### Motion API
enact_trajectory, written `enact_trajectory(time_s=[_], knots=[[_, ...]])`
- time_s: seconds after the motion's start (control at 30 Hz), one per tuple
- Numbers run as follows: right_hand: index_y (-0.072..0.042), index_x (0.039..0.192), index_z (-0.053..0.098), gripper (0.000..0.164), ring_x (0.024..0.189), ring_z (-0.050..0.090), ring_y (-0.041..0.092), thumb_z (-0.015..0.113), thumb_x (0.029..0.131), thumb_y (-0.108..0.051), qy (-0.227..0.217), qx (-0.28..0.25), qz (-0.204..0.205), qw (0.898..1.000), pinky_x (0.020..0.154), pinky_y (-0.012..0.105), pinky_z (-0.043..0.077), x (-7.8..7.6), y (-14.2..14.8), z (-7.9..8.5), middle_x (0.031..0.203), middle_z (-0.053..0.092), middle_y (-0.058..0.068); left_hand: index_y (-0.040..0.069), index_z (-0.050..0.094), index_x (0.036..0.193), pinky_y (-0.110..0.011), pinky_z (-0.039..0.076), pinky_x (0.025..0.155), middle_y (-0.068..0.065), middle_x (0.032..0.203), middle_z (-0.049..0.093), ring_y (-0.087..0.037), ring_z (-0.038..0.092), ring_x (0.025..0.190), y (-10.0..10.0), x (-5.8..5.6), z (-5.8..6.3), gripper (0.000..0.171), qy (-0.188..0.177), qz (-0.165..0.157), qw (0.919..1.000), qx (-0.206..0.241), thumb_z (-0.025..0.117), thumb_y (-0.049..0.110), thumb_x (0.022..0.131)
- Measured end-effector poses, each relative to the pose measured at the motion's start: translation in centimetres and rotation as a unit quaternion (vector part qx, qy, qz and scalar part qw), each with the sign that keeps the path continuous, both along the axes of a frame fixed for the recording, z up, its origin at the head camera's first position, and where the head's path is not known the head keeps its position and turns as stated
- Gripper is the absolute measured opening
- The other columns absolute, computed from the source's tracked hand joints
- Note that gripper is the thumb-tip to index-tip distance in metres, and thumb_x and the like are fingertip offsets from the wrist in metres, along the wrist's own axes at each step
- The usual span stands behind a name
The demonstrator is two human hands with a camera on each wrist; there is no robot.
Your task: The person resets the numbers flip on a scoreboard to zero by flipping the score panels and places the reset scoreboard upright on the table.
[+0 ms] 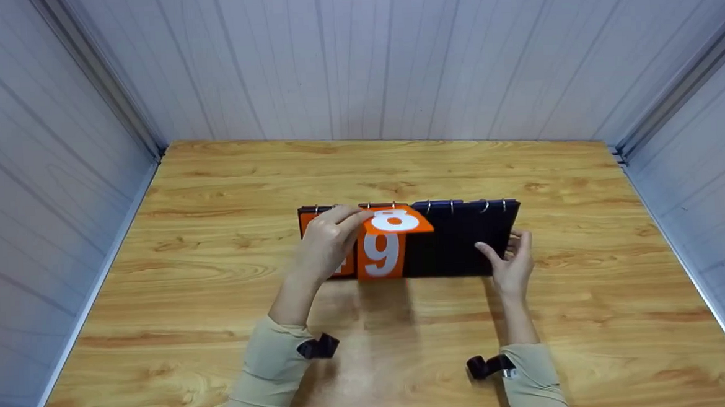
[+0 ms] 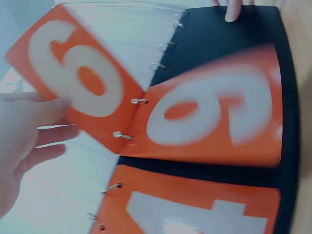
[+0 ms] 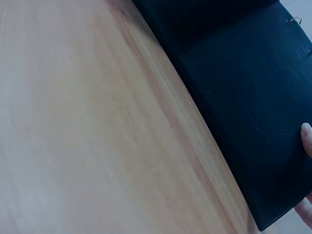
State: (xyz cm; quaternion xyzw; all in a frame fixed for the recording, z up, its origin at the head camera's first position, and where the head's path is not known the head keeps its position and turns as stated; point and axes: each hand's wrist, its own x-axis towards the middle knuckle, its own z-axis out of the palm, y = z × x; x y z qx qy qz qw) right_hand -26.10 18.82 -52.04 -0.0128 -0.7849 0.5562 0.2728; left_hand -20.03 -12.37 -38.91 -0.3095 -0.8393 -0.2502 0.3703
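Observation:
A black flip scoreboard (image 1: 448,248) stands tilted on the wooden table, with metal rings along its top edge. My left hand (image 1: 327,241) pinches a raised orange number card (image 2: 92,73) between thumb and fingers, swung up on its rings. Beneath it lies an orange card with a white 9 (image 1: 381,255). Another orange card, bearing a 4 (image 2: 195,209), is partly covered by the left hand in the head view. At the scoreboard's right end, my right hand (image 1: 513,270) grips the side, thumb on the black front and fingers behind.
The wooden table (image 1: 227,235) spreads around the scoreboard. Pale panel walls (image 1: 355,61) enclose it at the back and on both sides. Each sleeve carries a dark wrist camera (image 1: 318,346) on a strap.

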Motion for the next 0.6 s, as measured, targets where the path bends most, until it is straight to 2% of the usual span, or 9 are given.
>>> enact_trajectory(time_s=[0.1,0.23,0.4,0.6], knots=[[0.003,0.105,0.045,0.056,0.071,0.049,0.012,0.079,0.064,-0.011,-0.004,-0.010,0.002,1.000,0.059,0.017,0.042,0.1,-0.2,0.4,0.080,0.055,0.006,0.000,0.066,0.090,-0.027,0.049,0.068,-0.009,0.083,0.062,-0.020,0.060,0.077,0.4,-0.9,-0.4,0.015,0.010,0.011,0.9964,0.083,0.064,-0.005,0.076],[0.004,0.105,0.045,0.055,0.073,0.049,0.014,0.079,0.064,-0.009,-0.012,-0.020,0.004,1.000,0.060,0.017,0.042,0.2,-0.3,0.8,0.082,0.055,0.008,-0.003,0.064,0.086,-0.024,0.049,0.067,-0.011,0.082,0.063,-0.020,0.061,0.076,0.8,-2.5,-0.1,0.008,-0.003,0.022,0.9860,0.165,0.063,-0.003,0.079],[0.004,0.106,0.045,0.055,0.073,0.049,0.014,0.078,0.064,-0.008,-0.014,-0.020,0.005,1.000,0.061,0.018,0.043,0.2,-0.2,0.9,0.083,0.055,0.009,-0.005,0.064,0.088,-0.023,0.048,0.069,-0.012,0.082,0.063,-0.019,0.060,0.076,1.2,-4.6,0.3,0.009,-0.036,0.049,0.9759,0.210,0.062,-0.001,0.080],[0.004,0.106,0.046,0.055,0.071,0.049,0.013,0.079,0.063,-0.008,-0.015,-0.011,-0.004,1.000,0.059,0.016,0.042,0.2,-0.1,1.0,0.080,0.055,0.010,-0.005,0.064,0.093,-0.024,0.047,0.071,-0.013,0.085,0.063,-0.020,0.059,0.077,1.6,-6.6,0.0,0.013,-0.084,0.103,0.9688,0.209,0.061,0.001,0.082]])
